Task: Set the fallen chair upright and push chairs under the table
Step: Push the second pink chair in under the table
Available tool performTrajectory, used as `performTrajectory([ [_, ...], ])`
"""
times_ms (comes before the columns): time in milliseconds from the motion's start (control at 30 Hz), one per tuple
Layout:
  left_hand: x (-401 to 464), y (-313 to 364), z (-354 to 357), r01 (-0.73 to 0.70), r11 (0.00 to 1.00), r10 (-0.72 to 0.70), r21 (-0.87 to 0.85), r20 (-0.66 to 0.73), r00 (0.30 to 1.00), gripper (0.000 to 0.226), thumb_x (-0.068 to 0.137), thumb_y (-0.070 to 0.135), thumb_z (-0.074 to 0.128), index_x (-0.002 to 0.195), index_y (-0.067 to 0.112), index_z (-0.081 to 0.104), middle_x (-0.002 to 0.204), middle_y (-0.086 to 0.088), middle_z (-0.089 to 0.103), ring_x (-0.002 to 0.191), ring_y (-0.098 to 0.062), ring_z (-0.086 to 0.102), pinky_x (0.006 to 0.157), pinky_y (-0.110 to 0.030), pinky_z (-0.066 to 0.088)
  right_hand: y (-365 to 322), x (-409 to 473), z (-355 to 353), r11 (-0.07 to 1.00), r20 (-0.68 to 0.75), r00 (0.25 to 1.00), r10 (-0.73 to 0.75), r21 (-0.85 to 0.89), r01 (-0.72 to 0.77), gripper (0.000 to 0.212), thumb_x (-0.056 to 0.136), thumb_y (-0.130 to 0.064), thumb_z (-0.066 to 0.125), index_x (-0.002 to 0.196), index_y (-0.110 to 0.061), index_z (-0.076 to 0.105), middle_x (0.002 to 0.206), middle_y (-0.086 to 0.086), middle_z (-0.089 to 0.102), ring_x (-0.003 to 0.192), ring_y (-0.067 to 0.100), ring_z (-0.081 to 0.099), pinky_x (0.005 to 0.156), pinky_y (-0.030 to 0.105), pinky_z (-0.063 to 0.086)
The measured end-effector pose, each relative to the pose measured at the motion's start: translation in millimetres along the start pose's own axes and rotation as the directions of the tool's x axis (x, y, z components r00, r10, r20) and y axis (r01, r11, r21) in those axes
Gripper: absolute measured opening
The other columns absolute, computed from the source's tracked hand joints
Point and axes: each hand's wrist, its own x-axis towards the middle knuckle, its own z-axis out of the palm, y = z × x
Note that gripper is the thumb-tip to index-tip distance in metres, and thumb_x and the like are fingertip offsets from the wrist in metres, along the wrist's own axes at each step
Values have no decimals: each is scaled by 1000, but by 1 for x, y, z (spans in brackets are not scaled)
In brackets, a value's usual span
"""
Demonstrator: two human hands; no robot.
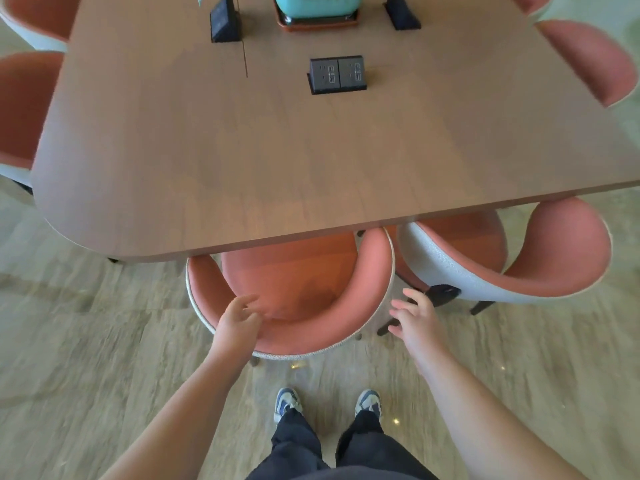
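Observation:
A coral tub chair [304, 289] with a pale grey outer shell stands upright in front of me, its seat partly under the near edge of the brown wooden table [277, 161]. My left hand [239, 320] hovers over the chair's left back rim, fingers loosely apart, holding nothing. My right hand [415, 323] is spread open just right of the chair's rim, apart from it. To the right, a second coral chair [502, 265] stands at an angle, turned toward the first, its seat partly under the table.
More coral chairs flank the table at the left [24, 109] and right [592, 60]. Black socket boxes [337, 75] and a teal object on a tray [317, 8] sit on the tabletop. Wood-look floor surrounds my feet [329, 403].

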Motion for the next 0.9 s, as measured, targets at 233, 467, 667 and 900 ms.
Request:
performTrajectory([
  [233,-20,16,70,3,996,-2,-90,15,1000,42,98,-6,42,115,24,66,105,-2,81,87,-13,80,71,-30,62,-7,32,-74,1000,4,1000,-15,8,14,40,96,-1,44,128,-25,50,121,3,65,110,13,64,84,35,57],
  [467,-40,50,191,7,974,-30,-226,-98,995,31,103,-2,49,117,19,66,108,-7,81,95,-23,80,73,-35,63,-12,114,-176,994,96,990,-104,-11,106,40,95,-4,49,115,-38,56,113,-5,69,101,6,68,74,26,58],
  [667,-73,88,338,138,948,-138,-288,18,990,24,104,2,55,128,6,59,115,-21,73,90,-31,73,63,-36,64,-17,175,-302,987,-13,994,-108,-125,106,38,94,-6,50,121,-31,55,116,-7,68,96,11,68,90,47,57],
  [900,-63,101,479,380,880,-334,-285,199,922,72,100,23,72,158,6,33,111,-11,58,109,-29,62,100,-51,58,-8,242,-401,968,-362,930,-69,-248,-25,46,82,-1,60,128,-8,59,127,16,63,117,35,61,95,43,48],
])
